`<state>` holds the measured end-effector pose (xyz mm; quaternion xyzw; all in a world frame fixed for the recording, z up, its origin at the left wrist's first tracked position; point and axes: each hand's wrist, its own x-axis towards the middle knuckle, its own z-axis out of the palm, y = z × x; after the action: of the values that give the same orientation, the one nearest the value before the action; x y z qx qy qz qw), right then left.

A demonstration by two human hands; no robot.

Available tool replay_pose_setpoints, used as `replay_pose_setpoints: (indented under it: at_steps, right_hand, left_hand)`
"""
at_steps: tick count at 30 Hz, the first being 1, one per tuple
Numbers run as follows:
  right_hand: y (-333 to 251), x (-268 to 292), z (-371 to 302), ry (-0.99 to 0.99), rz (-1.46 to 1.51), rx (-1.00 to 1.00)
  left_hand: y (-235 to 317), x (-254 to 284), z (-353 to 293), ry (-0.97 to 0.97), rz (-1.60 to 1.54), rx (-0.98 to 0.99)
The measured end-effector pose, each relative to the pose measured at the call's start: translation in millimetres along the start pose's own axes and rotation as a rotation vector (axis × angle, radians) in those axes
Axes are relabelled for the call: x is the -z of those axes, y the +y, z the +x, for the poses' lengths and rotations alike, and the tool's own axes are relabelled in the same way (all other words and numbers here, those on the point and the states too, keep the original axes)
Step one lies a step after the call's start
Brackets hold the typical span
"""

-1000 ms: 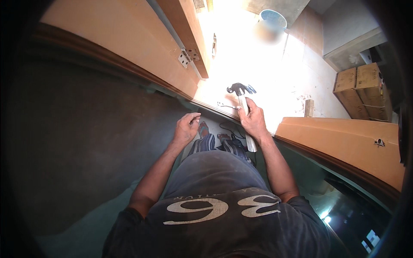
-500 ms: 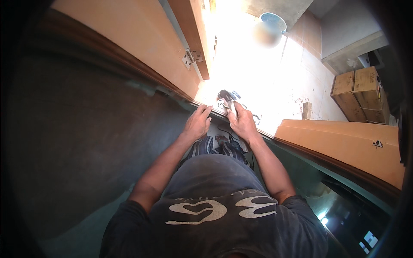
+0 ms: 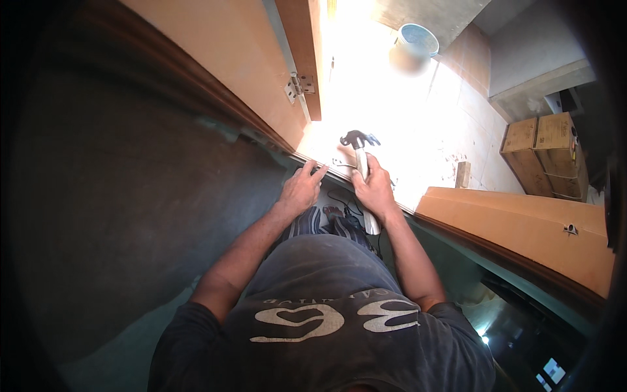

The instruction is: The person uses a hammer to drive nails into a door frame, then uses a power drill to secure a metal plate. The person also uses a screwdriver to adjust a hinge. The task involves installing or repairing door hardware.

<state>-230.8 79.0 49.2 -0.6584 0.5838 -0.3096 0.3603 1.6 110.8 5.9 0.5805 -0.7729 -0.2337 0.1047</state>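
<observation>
My right hand [image 3: 373, 189] is closed around the handle of a claw hammer [image 3: 360, 157]. The dark head points away from me, and the pale handle comes out below my palm. Just left of it, my left hand [image 3: 302, 189] rests its fingertips at the edge of the pale door frame [image 3: 339, 174]; its fingers are stretched and a little apart. No held thing shows in that hand. A small thin item [image 3: 341, 163] lies on the bright surface between my hands, too washed out to name.
An orange-brown wooden panel with a metal hinge [image 3: 299, 86] stands at upper left. Another wooden panel [image 3: 516, 225] runs to the right. Cardboard boxes [image 3: 545, 153], a wood block [image 3: 463, 174] and a bucket [image 3: 418, 40] are beyond. A dark cable [image 3: 339, 196] lies near my feet.
The hammer has come up and turned, so its head and handle now show plainly in my right hand. The left hand stays at the frame edge, its fingers slightly shifted.
</observation>
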Motion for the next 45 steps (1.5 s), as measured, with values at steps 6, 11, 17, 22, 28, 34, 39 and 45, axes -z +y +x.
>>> replay_pose_setpoints:
  at_steps: [6, 11, 17, 22, 28, 34, 39, 45]
  right_hand:
    - [-13, 32, -44, -0.123, 0.194, -0.199]
    - [12, 10, -53, -0.087, 0.064, -0.262]
    - [-8, -6, -43, 0.012, 0.128, -0.052]
    - [22, -22, -34, -0.108, -0.040, -0.200]
    - [-12, -6, -40, 0.020, 0.110, -0.020]
    - [32, -32, -32, -0.139, -0.174, -0.206]
    - [1, -15, -29, -0.041, 0.080, -0.172]
    - [-21, -10, -44, 0.103, 0.146, -0.023]
  left_hand:
    - [-5, 4, 2, -0.045, 0.002, -0.036]
    - [-9, 9, 3, -0.069, 0.033, -0.096]
    - [-11, 13, 4, -0.081, 0.066, -0.118]
    - [-4, 15, 5, -0.097, 0.114, -0.121]
    - [-6, 15, 6, -0.087, 0.161, -0.145]
    - [-4, 11, 4, -0.036, 0.248, -0.207]
    - [-7, 12, 4, -0.009, 0.305, -0.236]
    - [-12, 12, 7, -0.021, 0.305, -0.267]
